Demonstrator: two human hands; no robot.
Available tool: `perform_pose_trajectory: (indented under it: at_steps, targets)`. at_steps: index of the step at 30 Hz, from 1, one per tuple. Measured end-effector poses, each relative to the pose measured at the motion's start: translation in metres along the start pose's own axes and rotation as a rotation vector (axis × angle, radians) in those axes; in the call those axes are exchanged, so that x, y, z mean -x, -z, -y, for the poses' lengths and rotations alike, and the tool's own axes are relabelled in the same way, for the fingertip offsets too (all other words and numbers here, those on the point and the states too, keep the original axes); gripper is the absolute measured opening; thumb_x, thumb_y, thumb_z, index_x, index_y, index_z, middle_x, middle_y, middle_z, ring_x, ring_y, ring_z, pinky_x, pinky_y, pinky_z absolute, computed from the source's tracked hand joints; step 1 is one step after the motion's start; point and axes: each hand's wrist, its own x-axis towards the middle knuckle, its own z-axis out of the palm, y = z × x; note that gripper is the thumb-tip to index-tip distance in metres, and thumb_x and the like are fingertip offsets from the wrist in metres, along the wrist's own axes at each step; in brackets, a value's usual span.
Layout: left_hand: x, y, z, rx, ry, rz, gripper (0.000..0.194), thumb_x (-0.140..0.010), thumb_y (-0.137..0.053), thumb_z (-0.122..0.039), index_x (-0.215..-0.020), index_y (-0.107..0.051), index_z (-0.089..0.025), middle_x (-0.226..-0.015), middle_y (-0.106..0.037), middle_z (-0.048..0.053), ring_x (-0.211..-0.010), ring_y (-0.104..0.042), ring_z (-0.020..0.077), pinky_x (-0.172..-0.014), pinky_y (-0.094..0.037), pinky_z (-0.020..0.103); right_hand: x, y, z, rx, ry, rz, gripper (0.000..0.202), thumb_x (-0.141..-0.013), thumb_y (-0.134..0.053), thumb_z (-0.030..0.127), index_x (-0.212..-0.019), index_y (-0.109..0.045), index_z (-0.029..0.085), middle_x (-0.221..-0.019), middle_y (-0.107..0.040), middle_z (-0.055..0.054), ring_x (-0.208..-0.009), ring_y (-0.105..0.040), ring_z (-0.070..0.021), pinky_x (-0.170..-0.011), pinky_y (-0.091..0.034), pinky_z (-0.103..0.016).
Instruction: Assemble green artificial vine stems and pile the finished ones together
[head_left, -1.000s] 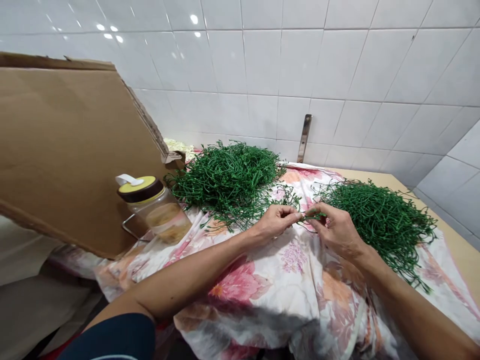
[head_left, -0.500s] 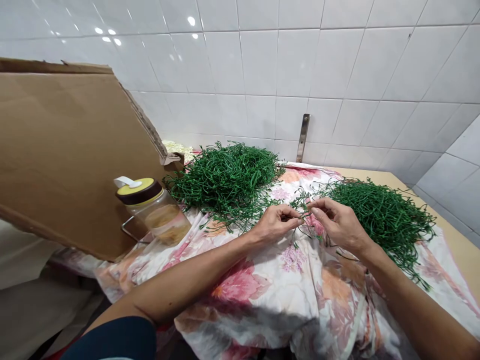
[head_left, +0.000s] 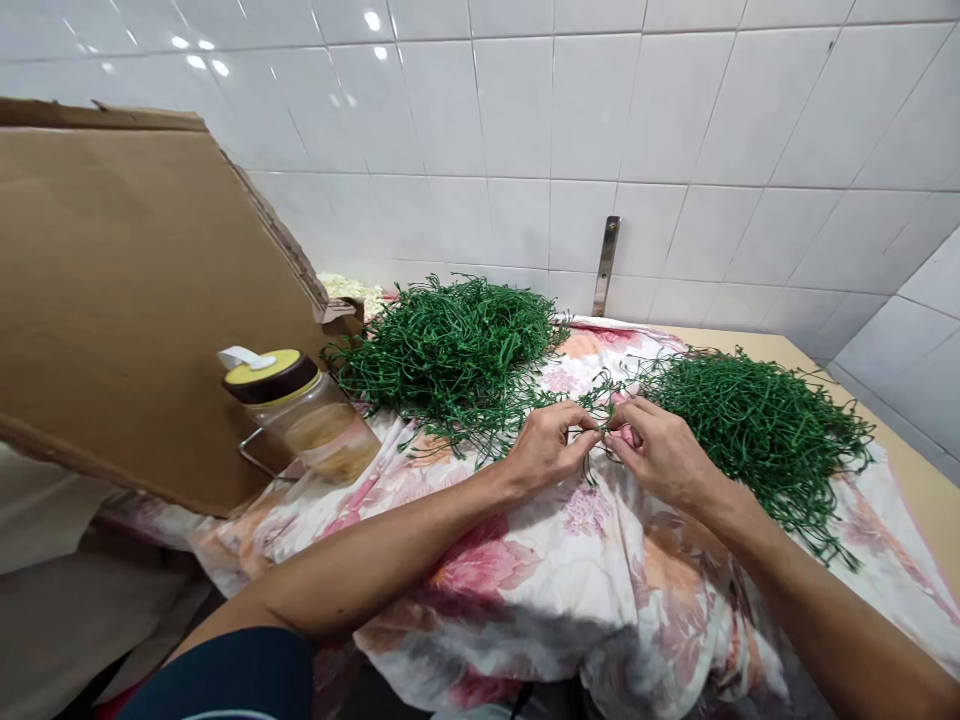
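My left hand (head_left: pixel 553 440) and my right hand (head_left: pixel 651 448) meet over the floral cloth, fingertips almost touching. Each pinches thin green stems between thumb and fingers; the exact grip on the strands is too fine to make out. Just behind the fingers, a few loose green stems (head_left: pixel 600 390) spread over the cloth. A large heap of thin green stems with small tips (head_left: pixel 457 350) lies to the left and back. Another heap of the same stems (head_left: pixel 757 430) lies beside my right hand and forearm.
A jar with a yellow and brown lid (head_left: pixel 300 415) leans at the left, before a big cardboard box (head_left: pixel 142 300). Pale pieces (head_left: pixel 352 290) lie behind the box. The flowered cloth (head_left: pixel 525 600) covers the table. A metal bracket (head_left: pixel 607 265) stands against the tiled wall (head_left: pixel 517 110).
My hands have drawn together, with the right fingertips lower and closer to the left ones. The view has tilted down slightly. Both heaps look unchanged.
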Motion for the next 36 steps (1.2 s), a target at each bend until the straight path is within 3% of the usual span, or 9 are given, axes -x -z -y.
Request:
perform_pose_trajectory:
  at_steps: [3, 10, 13, 16, 21, 26, 36]
  targets:
    - [0.002, -0.001, 0.003, -0.074, -0.018, 0.032, 0.009, -0.09, -0.063, -0.02, -0.087, -0.071, -0.016, -0.085, -0.072, 0.004, -0.075, -0.062, 0.0148, -0.07, -0.045, 0.026, 0.0, 0.0, 0.002, 0.102, 0.027, -0.004, 0.005, -0.096, -0.057, 0.021, -0.097, -0.061, 0.019, -0.107, -0.066, -0.01, -0.104, -0.064, -0.0249, -0.087, -0.048, -0.033]
    - [0.004, 0.002, 0.001, -0.32, -0.121, 0.136, 0.02, -0.097, -0.051, -0.025, -0.099, -0.07, -0.017, -0.091, -0.068, 0.007, -0.079, -0.062, 0.0168, -0.07, -0.045, 0.028, -0.001, 0.0, 0.011, 0.422, 0.007, 0.049, 0.014, -0.1, -0.051, 0.025, -0.101, -0.062, 0.016, -0.104, -0.068, -0.015, -0.095, -0.065, -0.0264, -0.074, -0.045, -0.032]
    - [0.004, 0.003, 0.0, -0.399, -0.124, 0.17, 0.023, -0.098, -0.048, -0.024, -0.098, -0.069, -0.017, -0.092, -0.065, 0.007, -0.075, -0.06, 0.0164, -0.066, -0.043, 0.028, -0.001, -0.001, 0.006, 0.321, -0.052, 0.156, 0.013, -0.099, -0.051, 0.026, -0.096, -0.06, 0.018, -0.092, -0.07, -0.01, -0.082, -0.065, -0.0224, -0.069, -0.041, -0.03]
    - [0.004, 0.002, 0.003, -0.34, -0.118, 0.155, 0.021, -0.098, -0.048, -0.023, -0.096, -0.068, -0.016, -0.094, -0.064, 0.007, -0.078, -0.06, 0.0164, -0.069, -0.044, 0.028, -0.001, 0.0, 0.0, 0.126, -0.077, 0.219, 0.015, -0.1, -0.048, 0.026, -0.091, -0.06, 0.02, -0.08, -0.068, -0.005, -0.071, -0.061, -0.0187, -0.066, -0.038, -0.029]
    - [0.0, 0.0, 0.008, -0.135, -0.051, 0.111, 0.016, -0.096, -0.054, -0.021, -0.091, -0.068, -0.015, -0.086, -0.064, 0.005, -0.079, -0.06, 0.0157, -0.073, -0.044, 0.028, -0.004, 0.002, -0.006, -0.107, -0.153, 0.161, 0.009, -0.091, -0.057, 0.024, -0.09, -0.065, 0.02, -0.078, -0.068, -0.001, -0.068, -0.059, -0.0159, -0.066, -0.039, -0.027]
    - [-0.001, -0.002, 0.01, -0.088, -0.024, 0.081, 0.015, -0.095, -0.057, -0.021, -0.088, -0.068, -0.015, -0.083, -0.064, 0.004, -0.077, -0.058, 0.0151, -0.071, -0.043, 0.027, -0.004, 0.001, -0.008, -0.155, -0.186, 0.132, 0.006, -0.086, -0.06, 0.022, -0.088, -0.065, 0.02, -0.079, -0.069, 0.0, -0.069, -0.059, -0.0151, -0.066, -0.039, -0.026]
    - [0.005, -0.003, 0.01, -0.205, -0.159, 0.094, 0.018, -0.1, -0.05, -0.026, -0.099, -0.065, -0.016, -0.099, -0.066, 0.008, -0.089, -0.064, 0.0174, -0.08, -0.051, 0.029, -0.004, 0.002, -0.009, -0.412, -0.296, 0.308, 0.037, -0.098, -0.049, 0.051, -0.081, -0.059, 0.019, -0.066, -0.055, 0.002, -0.053, -0.049, -0.0119, -0.05, -0.033, -0.024]
